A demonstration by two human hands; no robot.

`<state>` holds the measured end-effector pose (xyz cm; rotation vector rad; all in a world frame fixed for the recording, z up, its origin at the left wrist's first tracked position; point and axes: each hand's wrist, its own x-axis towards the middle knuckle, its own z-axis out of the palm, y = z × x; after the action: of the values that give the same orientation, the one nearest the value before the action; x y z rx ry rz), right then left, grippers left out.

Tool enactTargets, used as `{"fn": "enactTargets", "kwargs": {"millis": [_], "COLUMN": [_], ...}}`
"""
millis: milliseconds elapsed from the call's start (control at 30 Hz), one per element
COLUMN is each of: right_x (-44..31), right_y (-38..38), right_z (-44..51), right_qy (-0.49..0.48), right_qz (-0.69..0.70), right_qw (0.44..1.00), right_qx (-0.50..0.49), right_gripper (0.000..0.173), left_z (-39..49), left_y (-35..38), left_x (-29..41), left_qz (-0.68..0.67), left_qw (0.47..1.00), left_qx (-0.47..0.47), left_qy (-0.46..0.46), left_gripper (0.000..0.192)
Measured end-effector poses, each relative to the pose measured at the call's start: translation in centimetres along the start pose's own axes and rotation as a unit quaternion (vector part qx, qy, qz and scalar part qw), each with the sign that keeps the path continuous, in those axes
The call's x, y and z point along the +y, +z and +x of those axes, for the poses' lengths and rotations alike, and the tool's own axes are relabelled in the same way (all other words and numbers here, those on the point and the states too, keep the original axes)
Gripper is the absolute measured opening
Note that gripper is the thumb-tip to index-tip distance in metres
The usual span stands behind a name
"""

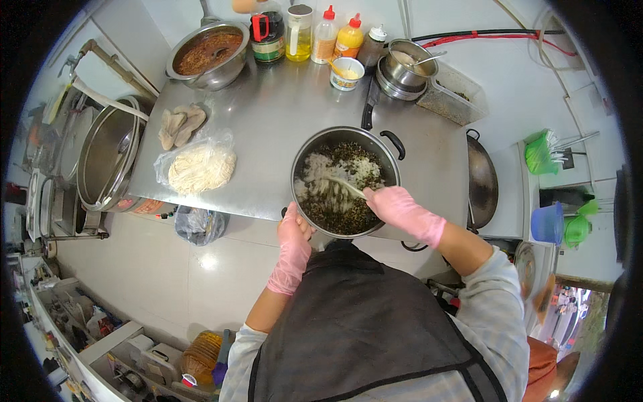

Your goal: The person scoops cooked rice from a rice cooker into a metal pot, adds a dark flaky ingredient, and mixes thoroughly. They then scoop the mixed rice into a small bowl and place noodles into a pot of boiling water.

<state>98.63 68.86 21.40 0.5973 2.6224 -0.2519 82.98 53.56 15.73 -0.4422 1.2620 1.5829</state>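
A deep metal pot (346,234) with black handles stands at the front edge of the steel table. Inside it lies a dark, speckled, seed-like food (351,151), partly covered by a pale whitish food (321,168) that is blurred. My right hand (399,208), in a pink glove, is closed around the handle of a pale spoon or paddle (346,187). Its far end is hidden in the food. My left hand (294,228), also gloved in pink, grips the pot's side handle (284,212), which is mostly hidden behind the fingers.
Left on the steel table (266,130) lie a clear bag of pale noodles (201,168) and greyish cloths or gloves (182,124). A large bowl of reddish-brown food (211,55), several bottles (329,37) and a small steel pot (409,63) line the back. A knife (369,108) lies behind the pot.
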Motion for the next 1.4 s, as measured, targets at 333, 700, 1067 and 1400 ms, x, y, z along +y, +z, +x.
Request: {"fn": "enactTargets", "kwargs": {"millis": [333, 700, 1067, 1400], "right_x": [-2.7, 2.8, 2.8, 4.6], "right_y": [-1.5, -2.3, -7.4, -2.7], "right_z": [-1.9, 0.9, 2.3, 0.9], "right_qy": [-0.028, 0.076, 0.235, 0.250], "right_qz": [-0.114, -0.068, 0.036, 0.638], "right_qw": [0.992, 0.995, 0.928, 0.674], "right_qx": [-0.046, 0.023, -0.286, -0.273], "right_gripper": [0.022, 0.013, 0.019, 0.026], "left_z": [0.8, 1.0, 1.5, 1.1], "left_y": [-0.4, -0.2, 0.7, 0.5], "left_x": [0.1, -0.3, -0.8, 0.1], "left_qz": [-0.017, -0.057, -0.092, -0.058], "left_qw": [0.999, 0.998, 0.995, 0.998], "left_qx": [-0.009, 0.021, 0.020, 0.002], "left_qy": [-0.032, 0.008, 0.019, 0.011], "left_gripper": [0.039, 0.037, 0.036, 0.032]}}
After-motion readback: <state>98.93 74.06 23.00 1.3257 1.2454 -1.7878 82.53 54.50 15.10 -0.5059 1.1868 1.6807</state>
